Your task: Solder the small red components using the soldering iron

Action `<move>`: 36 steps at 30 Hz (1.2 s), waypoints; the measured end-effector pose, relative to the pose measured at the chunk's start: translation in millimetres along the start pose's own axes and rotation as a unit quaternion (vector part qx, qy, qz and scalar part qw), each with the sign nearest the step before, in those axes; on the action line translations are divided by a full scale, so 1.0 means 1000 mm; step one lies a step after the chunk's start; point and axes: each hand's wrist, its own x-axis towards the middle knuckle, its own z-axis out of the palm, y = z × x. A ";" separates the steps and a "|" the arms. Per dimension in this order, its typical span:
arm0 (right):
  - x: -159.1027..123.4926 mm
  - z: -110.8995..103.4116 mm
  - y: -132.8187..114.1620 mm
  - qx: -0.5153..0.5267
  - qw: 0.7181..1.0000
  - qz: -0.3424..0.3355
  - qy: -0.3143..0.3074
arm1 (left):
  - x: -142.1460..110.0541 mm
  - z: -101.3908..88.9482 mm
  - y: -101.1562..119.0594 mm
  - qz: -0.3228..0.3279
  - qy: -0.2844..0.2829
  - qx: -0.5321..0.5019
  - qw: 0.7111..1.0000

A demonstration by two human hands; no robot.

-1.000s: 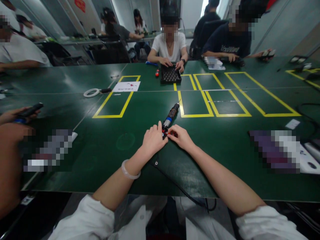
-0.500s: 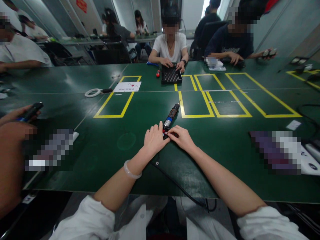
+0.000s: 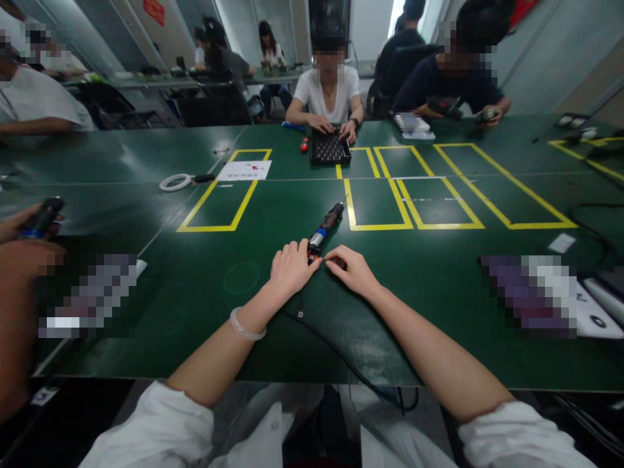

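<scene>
Right now, head view, cylindrical tool: the black, silver and blue cylindrical tool (image 3: 323,231) lies slanted on the green desk (image 3: 195,338), slim tip pointing away and a little right.
Left hand: here's the left hand (image 3: 292,268), palm down over the tool's near end, fingers side by side; whether they grip it, I cannot tell.
Red piece: the small red piece (image 3: 313,258) peeks out by the left thumb, at the tool's near end.
Right hand: and the right hand (image 3: 355,270), just right of that near end, thumb and index narrowed almost together; any pinch, cannot tell.
Dark-red item: the dark-red item (image 3: 340,263) shows under those curled fingers, right of the tool.
Black cable: the black cable (image 3: 341,354) runs nearer the wearer than the tool.
Black tray: beyond the tool, the black tray (image 3: 330,155), with a person's (image 3: 331,91) hands at it.
</scene>
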 end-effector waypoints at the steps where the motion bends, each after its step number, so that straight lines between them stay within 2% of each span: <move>1: 0.000 -0.001 0.000 0.000 1.000 0.001 -0.001 | 0.000 0.000 -0.004 -0.004 -0.004 0.002 1.000; 5: -0.001 -0.001 0.003 0.001 1.000 0.004 -0.003 | -0.003 -0.003 -0.030 -0.023 -0.015 0.017 0.999; 9: -0.001 -0.001 0.004 -0.001 1.000 0.009 -0.008 | -0.014 -0.009 -0.067 -0.054 -0.034 0.038 0.997; 16: -0.002 -0.003 0.000 -0.005 1.000 0.011 -0.019 | -0.047 -0.016 -0.139 -0.136 -0.067 0.081 0.985; 21: -0.002 -0.001 0.003 -0.011 1.000 0.011 -0.024 | -0.075 -0.024 -0.177 -0.185 -0.097 0.100 0.973; 27: -0.002 -0.001 0.003 -0.009 1.000 0.007 -0.026 | -0.099 -0.031 -0.204 -0.249 -0.117 0.122 0.954; 31: -0.002 -0.001 0.003 -0.007 1.000 0.006 -0.027 | -0.108 -0.033 -0.210 -0.261 -0.108 0.151 0.947; 36: -0.002 -0.001 0.003 -0.009 1.000 0.007 -0.028 | -0.113 -0.030 -0.200 -0.234 0.017 0.209 0.950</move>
